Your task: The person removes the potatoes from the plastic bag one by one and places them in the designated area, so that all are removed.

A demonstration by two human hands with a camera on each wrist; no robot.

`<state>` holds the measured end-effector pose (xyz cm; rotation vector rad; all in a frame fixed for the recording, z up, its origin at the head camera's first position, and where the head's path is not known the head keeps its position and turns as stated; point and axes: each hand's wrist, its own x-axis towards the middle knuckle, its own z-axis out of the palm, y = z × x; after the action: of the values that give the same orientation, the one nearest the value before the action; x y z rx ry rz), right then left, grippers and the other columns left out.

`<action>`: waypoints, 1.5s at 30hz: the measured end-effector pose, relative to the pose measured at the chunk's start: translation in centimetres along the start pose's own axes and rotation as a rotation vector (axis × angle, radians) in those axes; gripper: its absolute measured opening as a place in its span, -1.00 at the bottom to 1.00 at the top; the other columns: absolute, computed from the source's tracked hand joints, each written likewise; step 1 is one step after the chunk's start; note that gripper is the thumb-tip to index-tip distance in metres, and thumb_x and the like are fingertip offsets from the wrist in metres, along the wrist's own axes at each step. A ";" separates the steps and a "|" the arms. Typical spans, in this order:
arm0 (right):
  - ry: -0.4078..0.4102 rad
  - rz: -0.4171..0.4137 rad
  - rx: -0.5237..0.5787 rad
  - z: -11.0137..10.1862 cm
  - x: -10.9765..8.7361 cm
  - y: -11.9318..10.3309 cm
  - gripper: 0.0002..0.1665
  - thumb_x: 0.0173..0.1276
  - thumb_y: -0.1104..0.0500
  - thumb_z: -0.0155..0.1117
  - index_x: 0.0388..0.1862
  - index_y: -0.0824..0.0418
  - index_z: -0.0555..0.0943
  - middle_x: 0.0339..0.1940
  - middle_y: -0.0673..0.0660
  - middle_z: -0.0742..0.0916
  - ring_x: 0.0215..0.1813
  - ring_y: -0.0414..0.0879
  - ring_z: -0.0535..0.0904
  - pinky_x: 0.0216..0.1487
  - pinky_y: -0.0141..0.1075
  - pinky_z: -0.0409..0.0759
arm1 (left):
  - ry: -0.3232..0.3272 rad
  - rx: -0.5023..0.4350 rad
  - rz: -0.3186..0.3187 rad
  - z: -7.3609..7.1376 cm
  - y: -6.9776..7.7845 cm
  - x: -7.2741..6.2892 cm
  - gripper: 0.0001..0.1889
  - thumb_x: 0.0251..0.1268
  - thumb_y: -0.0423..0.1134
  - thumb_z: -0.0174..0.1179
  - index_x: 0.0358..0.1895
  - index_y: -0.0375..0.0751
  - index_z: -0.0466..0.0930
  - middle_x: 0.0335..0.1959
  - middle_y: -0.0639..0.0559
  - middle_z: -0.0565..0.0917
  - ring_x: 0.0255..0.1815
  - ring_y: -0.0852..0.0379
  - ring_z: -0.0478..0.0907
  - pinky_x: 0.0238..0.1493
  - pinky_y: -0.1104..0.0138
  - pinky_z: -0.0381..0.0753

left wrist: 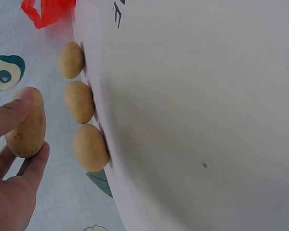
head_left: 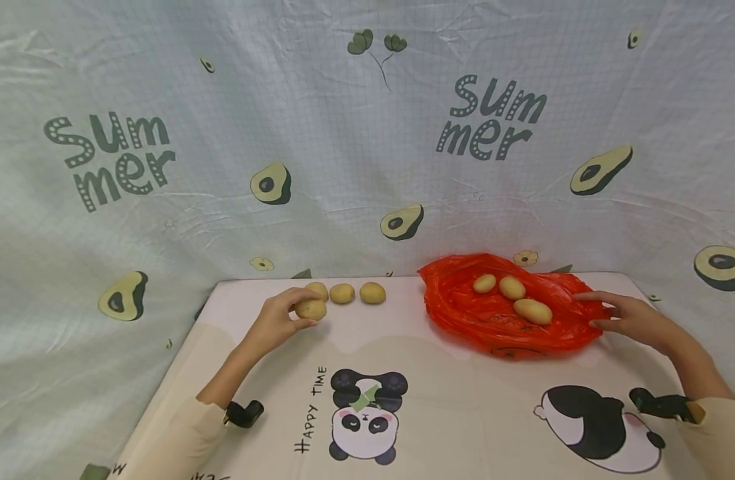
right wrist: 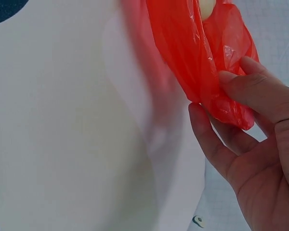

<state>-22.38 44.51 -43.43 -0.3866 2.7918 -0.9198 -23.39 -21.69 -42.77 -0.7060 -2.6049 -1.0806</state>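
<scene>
While the left hand (head_left: 283, 315) pinches one potato (head_left: 311, 309) in its fingers (left wrist: 37, 168) near three others (head_left: 342, 294), the right hand (head_left: 640, 321) grips the red plastic bag (head_left: 463, 328); three potatoes (head_left: 512, 288) lie inside.

Seven potatoes (head_left: 373, 293) show: one in the left hand (head_left: 280, 317), three beside it, three near the right hand (head_left: 634, 320). There is one red bag (head_left: 463, 327).
</scene>
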 end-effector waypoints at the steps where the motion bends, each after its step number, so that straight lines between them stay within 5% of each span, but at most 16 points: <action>1: 0.001 0.005 -0.002 0.0 0.0 0.0 -0.33 0.36 0.25 0.38 0.40 0.39 0.41 0.33 0.60 0.45 0.26 0.58 0.38 -0.06 0.06 0.73 | -0.003 0.002 -0.008 0.0 0.0 -0.1 -0.45 -0.10 -0.48 0.58 0.08 -0.25 0.69 0.11 -0.15 0.69 0.14 -0.12 0.63 0.08 0.08 0.67; 26: 0.007 0.049 -0.030 0.6 -0.3 0.3 -0.35 0.39 0.27 0.34 0.43 0.34 0.40 0.35 0.61 0.42 0.28 0.61 0.35 0.02 0.20 0.66 | 0.014 0.051 -0.050 -0.2 -1.6 -0.7 -0.48 -0.12 -0.53 0.57 0.04 -0.31 0.71 0.06 -0.19 0.71 0.04 -0.12 0.64 -0.05 0.03 0.67; 45: 0.009 0.065 -0.010 0.9 -0.4 -0.1 -0.35 0.40 0.28 0.32 0.43 0.34 0.39 0.37 0.63 0.39 0.28 0.60 0.33 0.04 0.22 0.64 | -0.019 0.008 -0.108 -0.5 -2.9 -0.7 -0.49 -0.10 -0.53 0.56 0.05 -0.39 0.69 0.07 -0.27 0.70 0.10 -0.22 0.63 0.07 -0.01 0.66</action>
<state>-21.78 44.07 -44.04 -0.2914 2.8001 -0.8954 -24.25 -24.03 -44.40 -0.5830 -2.6894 -1.0981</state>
